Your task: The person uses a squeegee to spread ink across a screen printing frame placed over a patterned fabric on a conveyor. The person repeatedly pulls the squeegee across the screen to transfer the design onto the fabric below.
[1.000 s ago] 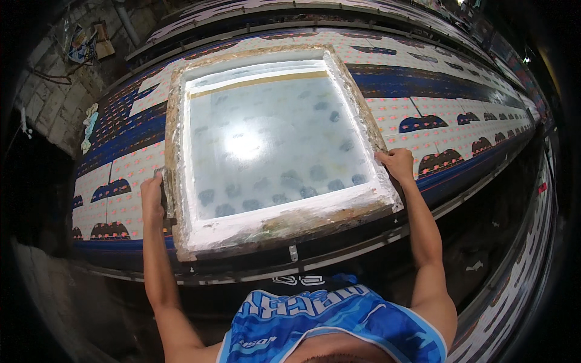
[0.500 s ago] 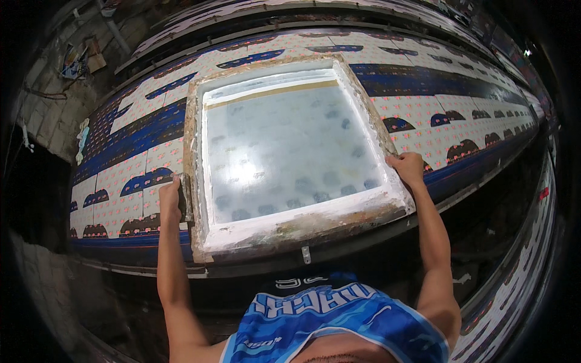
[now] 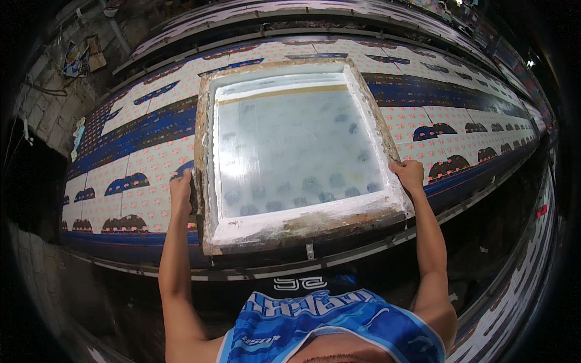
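A silk-screen printing frame (image 3: 302, 233) with a pale translucent mesh (image 3: 284, 151) spans the middle of the view, above a long print table. Its wooden rim is crusted white and brown, and dark smudges show through the mesh. My left hand (image 3: 181, 192) is closed on the frame's left side, thumb on top. At the right side, my right hand (image 3: 408, 175) grips the rim near its lower corner. The fingers of both hands are partly hidden behind the wood. Pale fabric pieces (image 3: 151, 158) with small pink motifs and dark half-round shapes lie on the table on both sides of the frame.
The table's blue front edge (image 3: 121, 242) has a metal rail (image 3: 242, 273) running below it. More long tables (image 3: 302, 18) stand beyond, and another (image 3: 514, 302) runs along the right. A stone-like wall or floor (image 3: 51, 121) with some clutter lies at the far left.
Held in both hands, the frame has moved to the right along the table. It now covers a dark half-round on the right that showed before, and more fabric shows at the left.
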`<action>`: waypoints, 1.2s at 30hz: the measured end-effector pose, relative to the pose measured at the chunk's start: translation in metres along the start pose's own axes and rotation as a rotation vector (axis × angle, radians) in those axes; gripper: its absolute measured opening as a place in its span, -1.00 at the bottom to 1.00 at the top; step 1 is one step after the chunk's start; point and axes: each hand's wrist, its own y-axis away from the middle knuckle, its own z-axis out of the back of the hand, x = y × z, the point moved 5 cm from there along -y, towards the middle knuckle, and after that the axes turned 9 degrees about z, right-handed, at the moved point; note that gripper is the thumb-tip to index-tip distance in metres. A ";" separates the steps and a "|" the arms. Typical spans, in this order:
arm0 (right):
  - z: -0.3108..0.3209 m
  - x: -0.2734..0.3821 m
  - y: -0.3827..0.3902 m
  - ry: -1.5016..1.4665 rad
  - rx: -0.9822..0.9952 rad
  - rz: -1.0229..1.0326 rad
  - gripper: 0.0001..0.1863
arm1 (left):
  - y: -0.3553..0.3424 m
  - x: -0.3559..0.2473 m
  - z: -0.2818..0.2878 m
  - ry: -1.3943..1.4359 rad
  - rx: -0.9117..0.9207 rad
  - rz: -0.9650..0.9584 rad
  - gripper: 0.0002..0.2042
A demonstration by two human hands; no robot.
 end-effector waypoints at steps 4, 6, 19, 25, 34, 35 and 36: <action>-0.009 -0.069 -0.014 0.015 0.007 0.019 -0.44 | 0.015 0.028 -0.050 -0.186 -0.148 -0.110 -0.48; 0.001 -0.098 -0.025 -0.024 0.036 0.002 -0.44 | 0.026 0.045 -0.080 -0.161 -0.172 -0.094 -0.44; 0.004 -0.196 -0.011 -0.011 -0.024 0.042 -0.45 | 0.059 0.081 -0.162 -0.183 -0.205 -0.133 -0.44; 0.005 -0.213 -0.014 -0.026 0.011 0.022 -0.46 | 0.055 0.091 -0.173 -0.203 -0.205 -0.163 -0.43; 0.020 -0.224 -0.021 -0.027 0.002 0.051 -0.47 | 0.075 0.082 -0.197 -0.245 -0.229 -0.164 -0.43; 0.021 -0.226 -0.022 -0.017 0.019 0.044 -0.47 | 0.076 0.081 -0.198 -0.248 -0.231 -0.156 -0.42; 0.021 -0.227 -0.022 -0.009 0.035 0.037 -0.47 | 0.078 0.080 -0.198 -0.252 -0.234 -0.149 -0.42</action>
